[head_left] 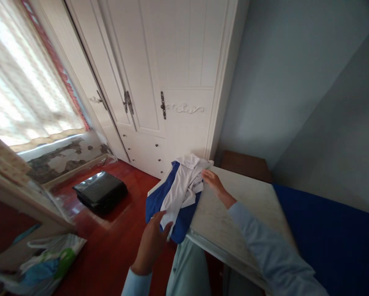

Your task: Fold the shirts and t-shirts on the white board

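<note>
A crumpled white shirt (184,181) with what looks like a collar lies on top of a dark blue cloth (184,222). Both rest at the left end of a pale marble-patterned table (234,201), and the blue cloth hangs over its near edge. My left hand (152,240) is at the lower end of the white shirt, thumb and fingers apart, with nothing seen in it. Beside the shirt's upper right part is my right hand (213,183), its fingers stretched out toward the fabric. Whether those fingertips touch the shirt I cannot tell.
A white wardrobe (184,131) stands behind the table. On the red floor are a black box-shaped case (101,191) and, lower left, a plastic bag (49,263) with coloured items. A brown wooden piece (246,164) and a dark blue surface (332,234) lie right of the table.
</note>
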